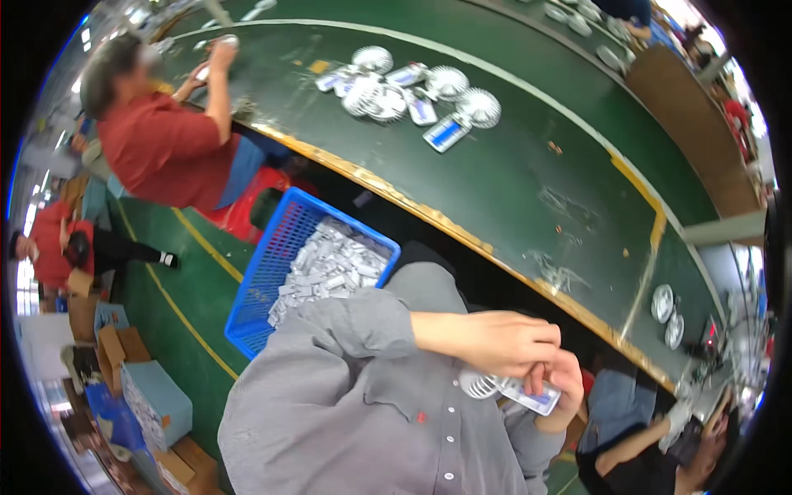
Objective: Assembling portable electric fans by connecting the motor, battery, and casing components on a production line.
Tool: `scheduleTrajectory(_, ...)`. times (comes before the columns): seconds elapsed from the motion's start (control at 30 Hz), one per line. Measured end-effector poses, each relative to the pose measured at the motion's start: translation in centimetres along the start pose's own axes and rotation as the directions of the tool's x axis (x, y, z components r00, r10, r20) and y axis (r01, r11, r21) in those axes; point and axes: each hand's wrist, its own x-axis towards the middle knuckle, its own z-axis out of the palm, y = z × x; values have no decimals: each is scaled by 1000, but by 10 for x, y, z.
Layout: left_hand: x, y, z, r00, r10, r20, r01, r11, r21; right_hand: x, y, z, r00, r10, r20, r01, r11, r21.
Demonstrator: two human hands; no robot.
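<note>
In front of my chest I hold a small white handheld fan (528, 398), its round ribbed head to the left and its handle, with a blue-and-white face, to the right. My right hand (568, 381) is closed around the handle. My left hand (513, 340) reaches across above the fan with its fingers bent down against the right-hand fingers; whatever they pinch is hidden. On the green table (511, 198) lies a cluster of similar white handheld fans (388, 97), several with blue faces.
A blue plastic basket (247, 285) full of small whitish pieces stands by my left side. A co-worker in red (165, 140) sits at the table's far left, handling a white item. Two white fan heads (667, 316) lie at the right, near another person's gloved hand (680, 417). Cartons (157, 404) line the left floor.
</note>
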Motion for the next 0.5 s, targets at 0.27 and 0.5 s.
scheduleTrajectory(0.27,-7,-24,-4,983,-179,-40,175,981,-79,17,-8,-3,971,192,143,-205,976,79)
scheduleTrajectory(0.5,-13,-36,2,987,-158,-15,159,984,77,18,14,-14,969,243,-35,-238,965,107)
